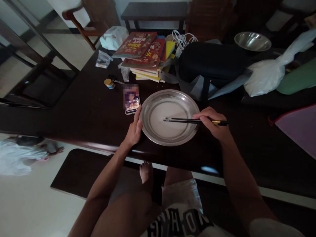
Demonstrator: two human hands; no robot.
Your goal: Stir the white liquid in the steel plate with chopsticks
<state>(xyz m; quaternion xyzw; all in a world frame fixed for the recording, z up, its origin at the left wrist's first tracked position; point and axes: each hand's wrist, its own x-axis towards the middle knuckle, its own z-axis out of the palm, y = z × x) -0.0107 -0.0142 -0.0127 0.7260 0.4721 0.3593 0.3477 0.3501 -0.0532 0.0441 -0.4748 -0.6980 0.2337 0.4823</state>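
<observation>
Chopsticks (190,121) in my right hand (214,126) lie almost flat, tips down in the middle of a metal plate (170,136), which sits on the dark counter (81,115) near its front edge. From the head view, my right fingers (200,116) are closed around the sticks toward their far-right end, just left of a gold band. My left hand (134,130) rests against the plate's left rim, thumb on the lip, fingers curled against the counter rather than clamped.

I judge the plate thin, stiff and light, with a smooth rim that would slide on this polished top; the raised lip is the place to pinch it. A pale film coats the inside, possibly wet. The sticks look rigid, slim and slick.

A phone (132,102) lies just left of the plate, a small jar (109,83) farther off, books (145,54) and a steel bowl (252,41) at the far side.
</observation>
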